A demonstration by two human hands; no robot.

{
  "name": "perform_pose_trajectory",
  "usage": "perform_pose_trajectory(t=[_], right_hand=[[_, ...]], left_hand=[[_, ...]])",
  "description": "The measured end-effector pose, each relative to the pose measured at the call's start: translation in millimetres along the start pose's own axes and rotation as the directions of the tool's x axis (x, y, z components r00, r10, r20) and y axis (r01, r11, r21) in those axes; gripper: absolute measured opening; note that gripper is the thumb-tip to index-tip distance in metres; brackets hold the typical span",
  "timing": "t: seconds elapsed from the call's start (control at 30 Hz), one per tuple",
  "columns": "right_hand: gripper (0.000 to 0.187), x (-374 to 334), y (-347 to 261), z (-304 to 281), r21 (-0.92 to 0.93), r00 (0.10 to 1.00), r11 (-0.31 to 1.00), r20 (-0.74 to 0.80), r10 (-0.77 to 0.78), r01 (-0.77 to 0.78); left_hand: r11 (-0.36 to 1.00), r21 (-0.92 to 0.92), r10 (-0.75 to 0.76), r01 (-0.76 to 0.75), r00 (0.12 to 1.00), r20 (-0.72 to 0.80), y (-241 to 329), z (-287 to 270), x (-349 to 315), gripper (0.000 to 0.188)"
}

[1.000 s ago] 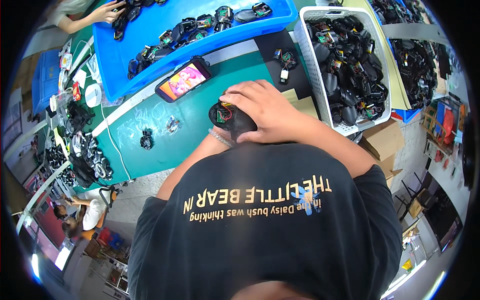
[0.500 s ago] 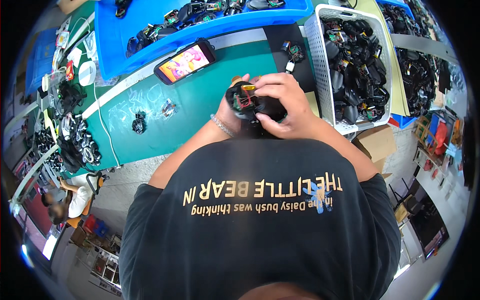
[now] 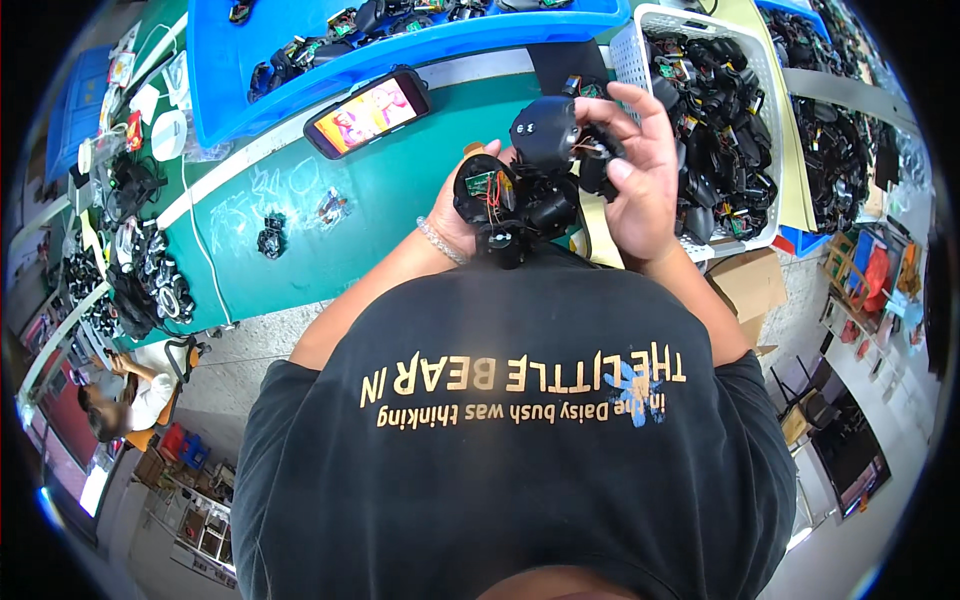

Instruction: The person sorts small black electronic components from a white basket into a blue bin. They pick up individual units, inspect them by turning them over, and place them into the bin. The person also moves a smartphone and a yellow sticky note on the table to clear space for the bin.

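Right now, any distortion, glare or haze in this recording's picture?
Head view, rim: edges bend, corners black, bright glare lower left. Head view, middle: faint pale streak down the black shirt; wires in the black housing, held in the left hand, too fine to trace.

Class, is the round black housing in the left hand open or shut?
Open: the housing shows a green circuit board and reddish wires inside.

A green table (image 3: 385, 185) carries a blue tray (image 3: 500, 32), a phone (image 3: 368, 114) and a small black part (image 3: 271, 236).
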State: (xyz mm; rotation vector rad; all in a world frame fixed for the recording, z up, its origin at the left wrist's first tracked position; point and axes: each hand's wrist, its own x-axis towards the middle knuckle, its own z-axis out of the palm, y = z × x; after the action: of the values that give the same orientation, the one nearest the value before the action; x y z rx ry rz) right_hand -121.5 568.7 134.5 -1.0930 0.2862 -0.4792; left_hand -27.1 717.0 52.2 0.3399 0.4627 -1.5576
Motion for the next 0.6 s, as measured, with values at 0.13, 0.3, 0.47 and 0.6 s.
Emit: perform_pose_trajectory(t=[0.13, 0.3, 0.47, 0.6], right_hand=[[0.064, 10.4, -17.2, -7.3, 0.210, 0.998, 0.976, -0.002, 0.063, -0.061], [0.066, 19.1, -31.9, -21.6, 0.304, 0.993, 0.946, 0.054, 0.102, -0.114], [0.064, 19.6, -25.1, -43.7, 0.410, 0.976, 0.897, 0.198, 0.085, -0.162], [0.057, 17.2, -32.6, -37.7, 0.412, 0.977, 0.886, 0.061, 0.204, -0.211]], left_hand=[[0.999, 0.007, -0.042, 0.041, 0.998, 0.055, -1.8, 7.8, -3.6, 0.079], [0.997, 0.002, -0.081, 0.083, 0.974, 0.212, -0.3, 21.2, -8.6, 0.082], [0.992, 0.097, -0.093, 0.076, 0.979, 0.183, -0.7, 23.5, -7.8, 0.083], [0.995, 0.055, -0.088, 0.078, 0.972, 0.218, -1.0, 21.4, -7.4, 0.084]])
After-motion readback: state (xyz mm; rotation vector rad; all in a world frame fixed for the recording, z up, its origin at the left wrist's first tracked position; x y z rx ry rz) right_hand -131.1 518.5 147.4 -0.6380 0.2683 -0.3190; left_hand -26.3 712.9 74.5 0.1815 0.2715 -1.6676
